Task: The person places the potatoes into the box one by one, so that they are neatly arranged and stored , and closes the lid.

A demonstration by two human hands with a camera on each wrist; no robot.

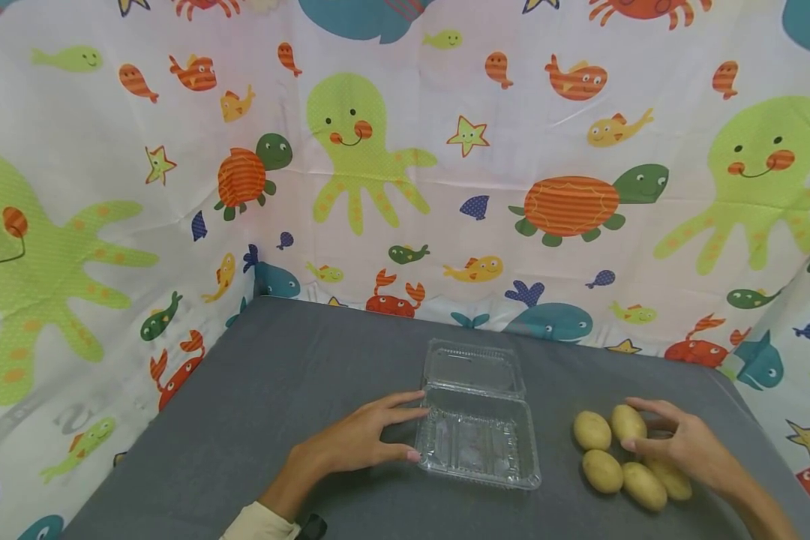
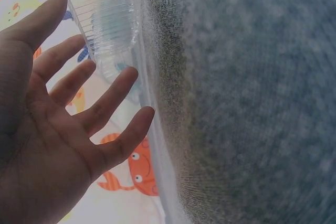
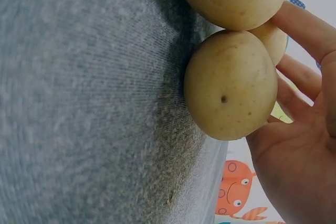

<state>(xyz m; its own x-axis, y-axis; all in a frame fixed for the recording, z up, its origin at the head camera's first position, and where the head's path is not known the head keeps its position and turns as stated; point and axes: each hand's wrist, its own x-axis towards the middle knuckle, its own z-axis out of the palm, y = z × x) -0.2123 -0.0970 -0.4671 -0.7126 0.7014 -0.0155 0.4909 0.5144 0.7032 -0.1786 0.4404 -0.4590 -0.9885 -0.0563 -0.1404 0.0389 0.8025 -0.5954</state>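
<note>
A clear plastic clamshell container (image 1: pixel 472 442) lies on the grey table with its lid (image 1: pixel 474 371) folded back toward the far wall. My left hand (image 1: pixel 374 433) is at its left side, fingers spread and fairly straight, fingertips at the rim. In the left wrist view the palm (image 2: pixel 52 129) shows nothing held, with the container (image 2: pixel 107 14) beyond the fingertips. To the right, several pale yellow potatoes (image 1: pixel 602 471) lie in a cluster. My right hand (image 1: pixel 682 442) pinches the far potato (image 1: pixel 628 422) between thumb and fingers. Potatoes (image 3: pixel 231 85) partly hide those fingers in the right wrist view.
The dark grey cloth-covered table (image 1: pixel 256 390) extends left of the container. A white curtain (image 1: pixel 418 165) printed with sea animals stands along the back and both sides. Bare tabletop separates the container from the potatoes.
</note>
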